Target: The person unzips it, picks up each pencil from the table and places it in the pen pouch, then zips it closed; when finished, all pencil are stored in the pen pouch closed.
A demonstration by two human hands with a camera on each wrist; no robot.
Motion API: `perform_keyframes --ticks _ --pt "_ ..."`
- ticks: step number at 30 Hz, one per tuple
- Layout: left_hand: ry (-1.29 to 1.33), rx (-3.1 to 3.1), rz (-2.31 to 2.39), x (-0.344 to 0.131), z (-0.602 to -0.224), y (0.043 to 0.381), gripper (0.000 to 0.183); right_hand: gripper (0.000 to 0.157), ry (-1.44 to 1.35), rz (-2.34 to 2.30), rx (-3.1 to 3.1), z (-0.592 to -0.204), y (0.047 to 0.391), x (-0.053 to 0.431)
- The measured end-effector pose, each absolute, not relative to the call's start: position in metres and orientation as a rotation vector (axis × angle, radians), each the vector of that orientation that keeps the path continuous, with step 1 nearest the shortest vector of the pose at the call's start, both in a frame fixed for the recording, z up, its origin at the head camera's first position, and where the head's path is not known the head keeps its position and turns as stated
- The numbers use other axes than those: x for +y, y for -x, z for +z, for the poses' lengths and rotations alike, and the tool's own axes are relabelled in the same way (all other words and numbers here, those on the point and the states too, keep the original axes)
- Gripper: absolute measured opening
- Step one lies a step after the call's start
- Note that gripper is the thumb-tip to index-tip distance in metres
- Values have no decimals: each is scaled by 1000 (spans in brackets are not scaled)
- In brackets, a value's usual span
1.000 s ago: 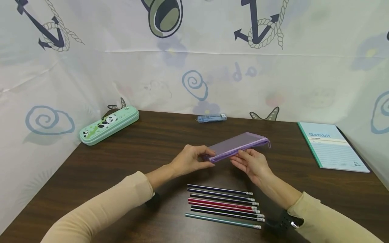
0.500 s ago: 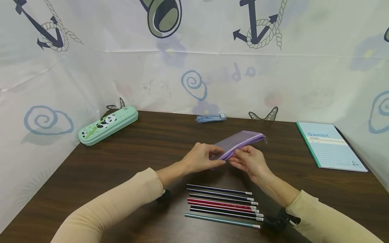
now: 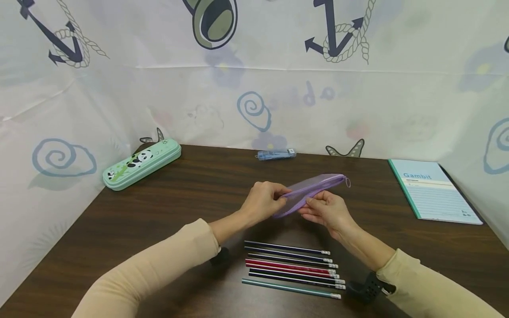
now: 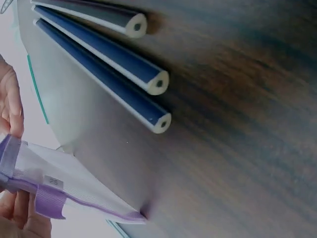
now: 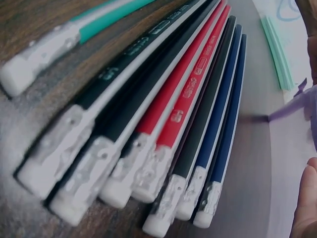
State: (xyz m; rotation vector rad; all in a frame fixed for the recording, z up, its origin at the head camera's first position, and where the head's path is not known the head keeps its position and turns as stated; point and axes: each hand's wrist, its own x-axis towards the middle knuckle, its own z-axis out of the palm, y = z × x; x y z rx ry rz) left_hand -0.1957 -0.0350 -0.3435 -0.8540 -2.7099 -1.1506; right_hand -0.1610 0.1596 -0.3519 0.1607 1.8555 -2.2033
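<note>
On the head feed I'm watching both hands holding the purple mesh zip pouch (image 3: pixel 304 191) near the middle of the surface (image 3: pixel 199 190). The left hand (image 3: pixel 260 202) is pinching its left end; the right hand (image 3: pixel 326 214) is pinching the zip edge, thumb on top. Both sets of fingers are nearly closed, with the zip edge facing the surface's near edge and apparently gaping. The pouch's long axis is slanting toward the far right corner. The row of pencils (image 3: pixel 288 266) is lying between the pouch and the near edge, running left to right, eraser ends toward the right edge and nearer the right hand.

The left wrist feed is showing blunt pencil tips pointing away from the fingers, apart from the pouch.

The right wrist feed is showing eight pencils, teal outermost; I can't tell the finger contact there.

A panda pencil case (image 3: pixel 143 164) is sitting by the far left corner, a Gambit notebook (image 3: pixel 435 192) by the right edge, and printed cloth (image 3: pixel 278 44) is hanging behind.
</note>
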Motion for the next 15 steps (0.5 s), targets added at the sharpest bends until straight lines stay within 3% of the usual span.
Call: perform_keyframes --ticks 15 --pt "644 -2504 -1244 -40 -343 208 11 4 -175 -2120 1663 -363 161 176"
